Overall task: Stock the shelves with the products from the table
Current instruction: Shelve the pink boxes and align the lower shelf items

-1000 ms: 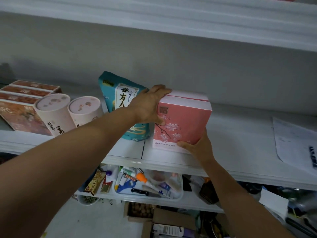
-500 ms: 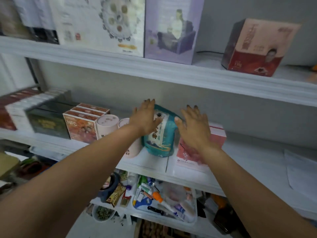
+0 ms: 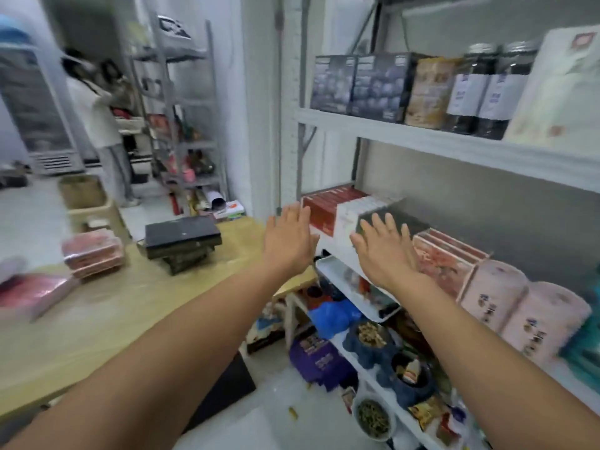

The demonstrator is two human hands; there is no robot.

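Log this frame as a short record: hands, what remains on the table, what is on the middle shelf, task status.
left hand: open, empty, held in the air between table and shelf
right hand: open, empty, in front of the middle shelf
table: stack of dark boxes, stack of pink packs, pink box at the left edge
middle shelf: red boxes, pink cylinder tins, other boxes between
task status: products remain on the table; stocking unfinished

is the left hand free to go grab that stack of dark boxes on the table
Probably yes: the left hand is open and empty, and the bare table top between it and the stack of dark boxes holds nothing in the way.
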